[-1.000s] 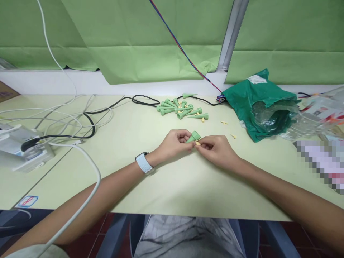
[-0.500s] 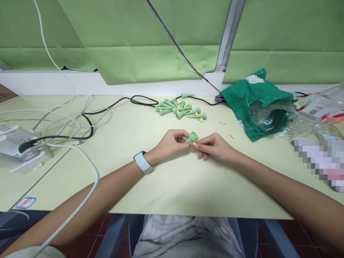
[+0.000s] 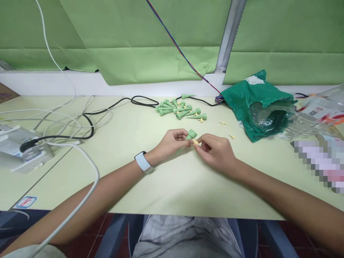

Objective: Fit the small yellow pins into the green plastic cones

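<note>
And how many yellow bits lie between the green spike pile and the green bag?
2: one yellow bit right of the pile, another yellow bit farther right, nearer the bag. None looks hidden there.

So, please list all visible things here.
Held spike: one, green, left hand
Held piece: one, yellow, at right hand
Other spikes: roughly twelve, green, back
Other pieces: several, yellow, near spikes
Bag: one, green, right
Packaging: count unclear, transparent, by bag
Blurred item: one, purplish, right
Power block: one, white, left
Cables: several, white, black, red, blue, left, back
Sticker: one, multicoloured, front left
Table: one, pale green, centre
Sheets: several, green, back
Chair: one, grey, below
Watch: one, blue strap, left wrist
Hands: two, bare, centre
</note>
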A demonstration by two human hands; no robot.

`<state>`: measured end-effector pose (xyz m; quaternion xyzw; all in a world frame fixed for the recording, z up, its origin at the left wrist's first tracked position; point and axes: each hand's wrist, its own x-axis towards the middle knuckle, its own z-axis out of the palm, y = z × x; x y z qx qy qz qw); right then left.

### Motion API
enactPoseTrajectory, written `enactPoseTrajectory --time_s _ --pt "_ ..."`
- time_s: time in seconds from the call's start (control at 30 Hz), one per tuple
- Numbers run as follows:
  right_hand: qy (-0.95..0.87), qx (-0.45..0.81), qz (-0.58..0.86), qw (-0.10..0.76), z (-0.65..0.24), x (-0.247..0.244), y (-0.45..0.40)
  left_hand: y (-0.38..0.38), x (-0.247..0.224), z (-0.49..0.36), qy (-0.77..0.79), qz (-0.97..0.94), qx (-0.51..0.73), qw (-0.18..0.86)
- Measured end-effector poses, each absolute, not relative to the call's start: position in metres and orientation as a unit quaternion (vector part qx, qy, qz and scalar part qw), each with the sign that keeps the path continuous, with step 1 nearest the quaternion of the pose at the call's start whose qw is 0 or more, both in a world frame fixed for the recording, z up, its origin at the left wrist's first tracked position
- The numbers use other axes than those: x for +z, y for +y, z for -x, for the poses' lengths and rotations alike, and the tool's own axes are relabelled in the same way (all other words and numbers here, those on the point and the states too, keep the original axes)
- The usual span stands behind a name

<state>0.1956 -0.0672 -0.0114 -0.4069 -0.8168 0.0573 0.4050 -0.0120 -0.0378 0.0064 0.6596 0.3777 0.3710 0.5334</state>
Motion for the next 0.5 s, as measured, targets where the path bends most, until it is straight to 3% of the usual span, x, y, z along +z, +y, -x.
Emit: enactPoseTrajectory --time_s 0.2,0.5 --pt "-0.774 0.288 0.421 0.376 -0.196 -0.003 -0.064 -0.037 0.005 0.014 0.374 -0.658 0.370 0.539" --pt "-0.803 0.148 0.383 0.432 -0.195 -0.013 -0.066 -0.037 0.006 0.013 0.366 -0.660 0.365 0.545"
